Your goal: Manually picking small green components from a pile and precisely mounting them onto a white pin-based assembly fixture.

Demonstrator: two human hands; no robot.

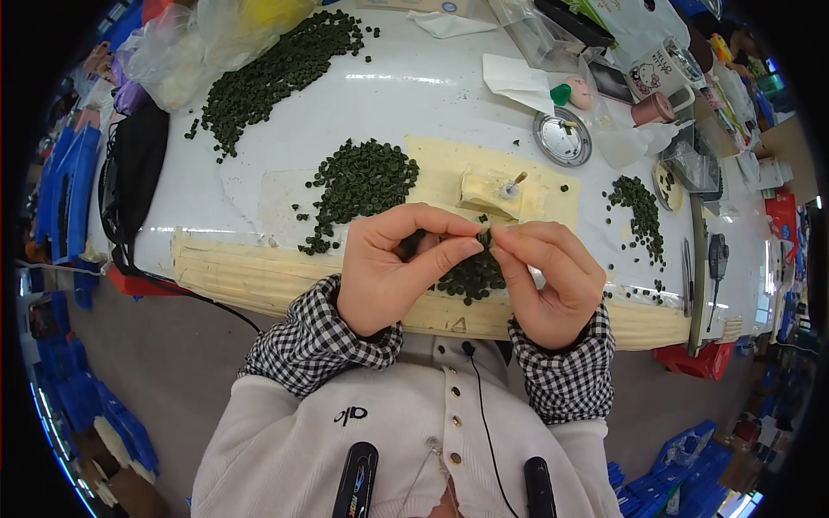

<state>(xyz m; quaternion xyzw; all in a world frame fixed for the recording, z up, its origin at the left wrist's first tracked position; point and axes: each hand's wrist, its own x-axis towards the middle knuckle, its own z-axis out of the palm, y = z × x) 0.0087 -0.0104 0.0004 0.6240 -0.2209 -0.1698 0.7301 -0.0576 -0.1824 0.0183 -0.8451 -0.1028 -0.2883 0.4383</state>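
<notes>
My left hand (384,272) and my right hand (557,281) meet above the near part of the table, thumbs and forefingers pinched together. Between the fingertips shows a tiny dark green piece (484,235), partly covered by them. Right below lies a small heap of dark green pieces (471,283). A larger heap of similar pieces (367,180) is just beyond my left hand. Past the fingertips, a pale block (489,195) with a small white nozzle-like part and a brown stick (518,180) sits on a yellowish sheet (432,160).
A long dark green heap (276,82) covers the far left, beside clear plastic bags (186,65). Further right are a round metal tin lid (561,136), a squeeze bottle (635,142), a mug (661,73) and another scattered heap (637,216). A black cloth (138,173) hangs at the left edge.
</notes>
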